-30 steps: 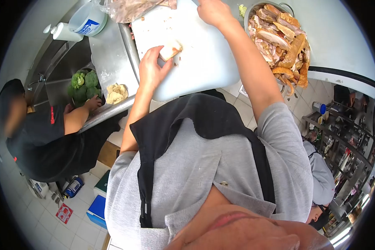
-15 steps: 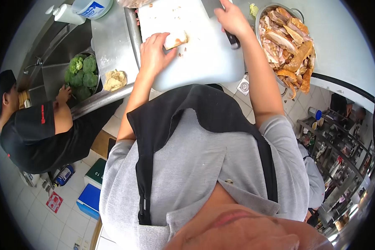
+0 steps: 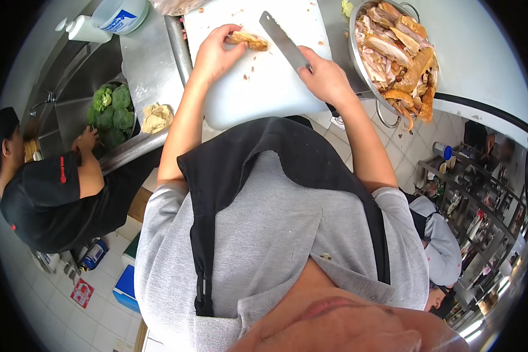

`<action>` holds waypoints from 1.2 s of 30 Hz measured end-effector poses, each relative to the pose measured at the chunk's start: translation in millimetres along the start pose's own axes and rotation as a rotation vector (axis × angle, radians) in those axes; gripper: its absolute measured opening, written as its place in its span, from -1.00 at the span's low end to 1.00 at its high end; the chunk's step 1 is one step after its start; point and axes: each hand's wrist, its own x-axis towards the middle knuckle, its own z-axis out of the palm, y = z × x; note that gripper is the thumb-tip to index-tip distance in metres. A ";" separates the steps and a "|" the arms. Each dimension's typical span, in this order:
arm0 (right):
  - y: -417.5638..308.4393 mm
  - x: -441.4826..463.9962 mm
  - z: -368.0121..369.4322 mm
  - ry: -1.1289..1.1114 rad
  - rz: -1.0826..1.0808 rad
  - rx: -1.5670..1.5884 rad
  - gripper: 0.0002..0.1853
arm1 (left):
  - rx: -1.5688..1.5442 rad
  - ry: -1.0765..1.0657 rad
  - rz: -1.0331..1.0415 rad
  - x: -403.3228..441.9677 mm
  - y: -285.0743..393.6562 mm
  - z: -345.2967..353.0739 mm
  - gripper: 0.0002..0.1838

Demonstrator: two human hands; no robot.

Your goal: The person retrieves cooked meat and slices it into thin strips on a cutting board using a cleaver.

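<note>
My left hand [image 3: 218, 54] has its fingers and thumb closed on the left end of a piece of cooked meat [image 3: 251, 41] with golden-brown skin. It rests on a white cutting board [image 3: 258, 88] dotted with small brown crumbs. Wrapped round a knife handle is my right hand [image 3: 325, 77], at the right side of the board. The wide, grey knife blade [image 3: 283, 40] points up and to the left, apart from the meat. Most of the handle is hidden by my fingers.
At the right stands a metal bowl [image 3: 354, 51] heaped with cooked meat pieces [image 3: 402, 56]. A co-worker [image 3: 47, 182] reaches toward broccoli [image 3: 112, 108] by the sink at left. A beige lump [image 3: 156, 118] lies on the steel counter [image 3: 149, 70], below a tub [image 3: 120, 16] and pump bottle [image 3: 89, 31].
The meat has been turned so its browned side shows. My right hand has come down and turned, bringing the knife blade up over the board. The whole view has shifted slightly.
</note>
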 end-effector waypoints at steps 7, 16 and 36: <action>-14.0 0.8 2.4 -0.079 0.053 -0.005 -0.35 | -0.310 0.015 -0.235 16.5 -15.4 23.5 -0.64; -2.0 7.8 6.2 -0.068 0.024 0.023 -0.25 | -0.158 0.076 -0.139 25.6 -15.2 27.0 -0.66; -21.0 -31.1 -47.7 -0.037 -0.181 -0.205 -0.24 | -0.281 0.125 -0.270 25.8 -13.4 36.8 -0.71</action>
